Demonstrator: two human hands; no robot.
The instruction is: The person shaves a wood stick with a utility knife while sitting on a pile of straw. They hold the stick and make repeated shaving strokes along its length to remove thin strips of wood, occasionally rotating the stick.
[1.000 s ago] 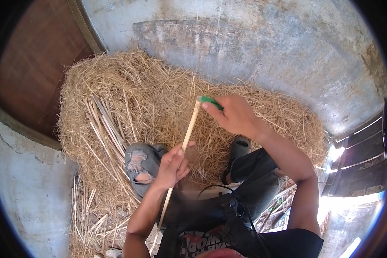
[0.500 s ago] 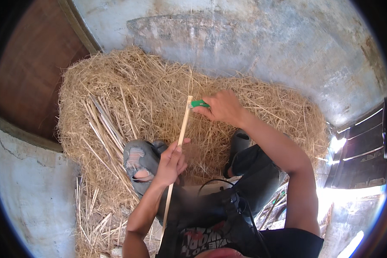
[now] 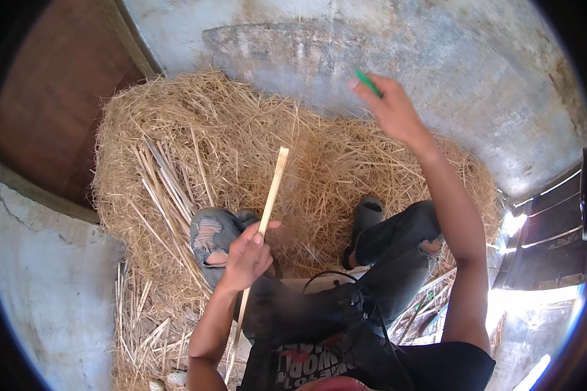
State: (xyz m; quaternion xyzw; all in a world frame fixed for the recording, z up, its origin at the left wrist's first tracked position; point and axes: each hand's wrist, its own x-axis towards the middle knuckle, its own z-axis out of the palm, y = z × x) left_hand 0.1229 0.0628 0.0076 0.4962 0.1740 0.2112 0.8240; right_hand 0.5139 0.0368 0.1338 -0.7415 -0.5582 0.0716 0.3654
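Straw-coloured cane strip (image 3: 269, 195) stands tilted over the straw heap (image 3: 254, 150), the left hand (image 3: 246, 255) clamped around its lower part above the torn-jeans knee (image 3: 210, 236). Right hand (image 3: 390, 109), raised beyond the heap, pinches a green-handled tool (image 3: 368, 83). A firm, steady left grip would keep the strip from twisting. No containers show.

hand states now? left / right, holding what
Left hand: closed around a pale wooden stick, held over the straw.
Right hand: raised, closed on a small green tool.
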